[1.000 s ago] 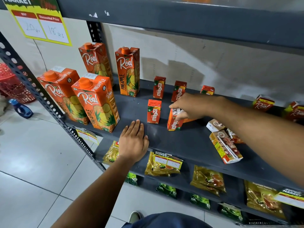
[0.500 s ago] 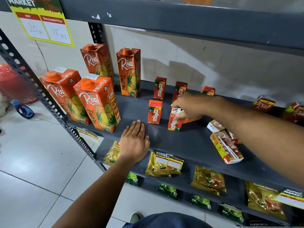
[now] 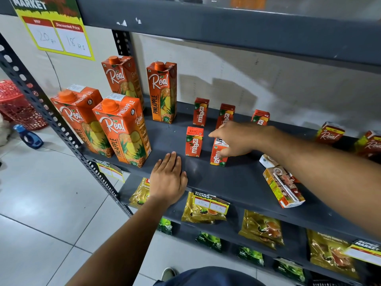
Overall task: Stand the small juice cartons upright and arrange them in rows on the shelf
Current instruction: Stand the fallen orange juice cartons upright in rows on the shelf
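Observation:
Small red Maaza cartons stand on the grey shelf (image 3: pixel 237 182). Three stand at the back: one (image 3: pixel 200 111), a second (image 3: pixel 225 116) and a third (image 3: pixel 260 117) partly behind my wrist. In front, one carton (image 3: pixel 193 144) stands upright alone. My right hand (image 3: pixel 237 139) grips the top of another Maaza carton (image 3: pixel 219 154), which stands upside down just right of it. My left hand (image 3: pixel 168 179) lies flat, fingers together, on the shelf's front edge. To the right, a yellow-orange small carton (image 3: pixel 283 186) lies on its side, with a white-ended one (image 3: pixel 268 161) lying behind it.
Large orange Real pineapple cartons (image 3: pixel 123 131) stand at the shelf's left. Two small Real cartons (image 3: pixel 329 133) sit at the far right back. Gold and green packets (image 3: pixel 206 207) fill the lower shelves. A red basket (image 3: pixel 14 108) and blue bottle (image 3: pixel 28 137) are on the floor left.
My right hand has stayed on the front carton and set it more upright. My left hand has not moved on the shelf edge. The view has shifted slightly.

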Demonstrator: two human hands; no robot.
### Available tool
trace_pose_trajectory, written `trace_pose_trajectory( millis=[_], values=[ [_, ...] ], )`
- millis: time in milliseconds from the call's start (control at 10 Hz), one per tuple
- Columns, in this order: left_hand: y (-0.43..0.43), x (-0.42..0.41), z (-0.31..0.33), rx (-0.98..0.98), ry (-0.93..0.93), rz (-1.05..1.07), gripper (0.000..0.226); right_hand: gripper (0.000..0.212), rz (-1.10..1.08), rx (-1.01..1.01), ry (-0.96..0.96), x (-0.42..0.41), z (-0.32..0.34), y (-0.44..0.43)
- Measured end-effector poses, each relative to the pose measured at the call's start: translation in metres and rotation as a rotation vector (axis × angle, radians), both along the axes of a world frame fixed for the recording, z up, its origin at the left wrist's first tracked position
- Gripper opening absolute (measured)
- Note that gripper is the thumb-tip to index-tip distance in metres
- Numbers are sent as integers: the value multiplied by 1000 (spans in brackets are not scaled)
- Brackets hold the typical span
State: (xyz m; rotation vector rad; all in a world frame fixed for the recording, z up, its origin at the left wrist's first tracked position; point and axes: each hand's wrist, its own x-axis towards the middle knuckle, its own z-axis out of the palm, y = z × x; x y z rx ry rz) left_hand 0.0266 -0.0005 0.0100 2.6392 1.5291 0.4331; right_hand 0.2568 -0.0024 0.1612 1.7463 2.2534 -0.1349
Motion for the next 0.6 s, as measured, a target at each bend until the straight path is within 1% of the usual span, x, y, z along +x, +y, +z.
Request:
trace_pose_trajectory(
  millis=[200, 300, 400, 500, 600],
  values=[
    [-1, 0, 1, -2, 1, -2, 58, 48, -63, 32, 50, -6, -3, 1],
    [-1, 0, 1, -4, -5, -2, 58, 42, -88, 51, 102, -5, -2, -1],
    [-1, 0, 1, -2, -19, -6, 56, 31, -132, 82, 211, 5, -2, -7],
    [-1, 0, 0, 2, -21, -8, 56, 22, -240, 108, 371, 19, 1, -12],
    [0, 0, 0, 6, -17, -5, 57, 18, -597, 155, 958, 42, -3, -26]
  ],
)
